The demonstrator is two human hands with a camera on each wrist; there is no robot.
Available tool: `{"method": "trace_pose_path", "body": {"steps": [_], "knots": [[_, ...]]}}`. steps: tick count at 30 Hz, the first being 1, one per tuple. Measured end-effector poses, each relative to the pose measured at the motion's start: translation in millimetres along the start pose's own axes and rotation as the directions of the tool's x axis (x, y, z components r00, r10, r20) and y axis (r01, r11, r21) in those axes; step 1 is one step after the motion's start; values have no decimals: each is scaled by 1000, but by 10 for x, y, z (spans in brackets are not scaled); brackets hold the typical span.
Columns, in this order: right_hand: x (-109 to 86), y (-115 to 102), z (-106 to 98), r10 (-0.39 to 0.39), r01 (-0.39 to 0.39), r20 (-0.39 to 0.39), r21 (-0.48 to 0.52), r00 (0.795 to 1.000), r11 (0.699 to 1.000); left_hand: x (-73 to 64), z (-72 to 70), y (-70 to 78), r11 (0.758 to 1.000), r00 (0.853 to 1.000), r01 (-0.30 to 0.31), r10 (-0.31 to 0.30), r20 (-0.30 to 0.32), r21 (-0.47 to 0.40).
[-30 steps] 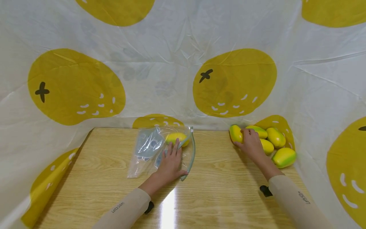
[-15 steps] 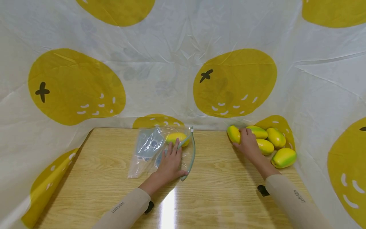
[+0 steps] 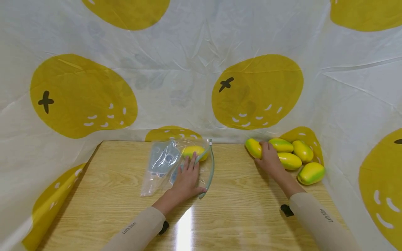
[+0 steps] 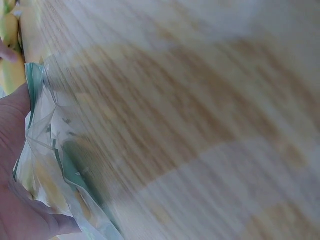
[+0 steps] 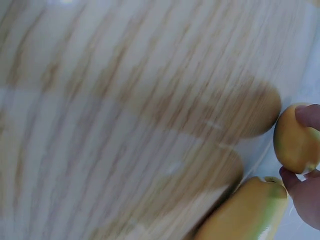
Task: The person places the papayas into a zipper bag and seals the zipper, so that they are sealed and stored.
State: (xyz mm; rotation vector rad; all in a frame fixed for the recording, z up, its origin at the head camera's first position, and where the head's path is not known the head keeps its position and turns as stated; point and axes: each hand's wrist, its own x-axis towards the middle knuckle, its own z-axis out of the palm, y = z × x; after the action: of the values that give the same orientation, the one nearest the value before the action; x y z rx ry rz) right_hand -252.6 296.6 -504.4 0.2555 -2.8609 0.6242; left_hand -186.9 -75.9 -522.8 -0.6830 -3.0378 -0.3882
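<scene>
In the head view a clear zip bag (image 3: 147,186) with grey-blue print and a grey-green zip strip (image 3: 212,170) lies on the table. One yellow mango (image 3: 190,151) shows through its plastic. My left hand (image 3: 186,177) rests on the bag, fingers stretched out and thumb at the strip's near end. The left wrist view has the thumb (image 4: 17,102) against the strip, with the bag's mouth gaping. Farther right, my right hand (image 3: 270,158) grips a yellow-green mango (image 3: 253,148) by its right end; the right wrist view shows thumb and fingers around that mango (image 5: 292,142).
Several more mangoes lie to the right of my right hand, including one close beside it (image 3: 289,161) and one at the near right (image 3: 311,173). A white cloth (image 3: 179,97) with yellow fruit print stands behind and along both sides of the wooden table (image 3: 116,209).
My right hand has shifted a little left with the mango, away from the other mangoes, and that mango has turned slightly. My left hand and the bag stay put.
</scene>
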Motion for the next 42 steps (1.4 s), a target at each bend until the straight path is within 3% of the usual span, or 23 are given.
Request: {"method": "trace_pose_path", "body": {"steps": [7,20,25,35,42], "knots": [[-12,18,-11,-9,8,18,69,1000,998,-3,11,5,1000,1000,3,-3,5,6],[-82,-235,-55,-118,110,49,145,992,983,4,15,-2,1000,1000,16,-16,5,12],[-110,-341,-28,-184,174,50,164,982,971,5,19,-9,1000,1000,20,-20,14,15],[-181,-614,3,-233,197,114,259,966,945,3,16,-11,1000,1000,14,-14,14,5],[-194,-754,51,-331,284,117,303,936,910,6,3,3,1000,1000,13,-13,9,8]]}}
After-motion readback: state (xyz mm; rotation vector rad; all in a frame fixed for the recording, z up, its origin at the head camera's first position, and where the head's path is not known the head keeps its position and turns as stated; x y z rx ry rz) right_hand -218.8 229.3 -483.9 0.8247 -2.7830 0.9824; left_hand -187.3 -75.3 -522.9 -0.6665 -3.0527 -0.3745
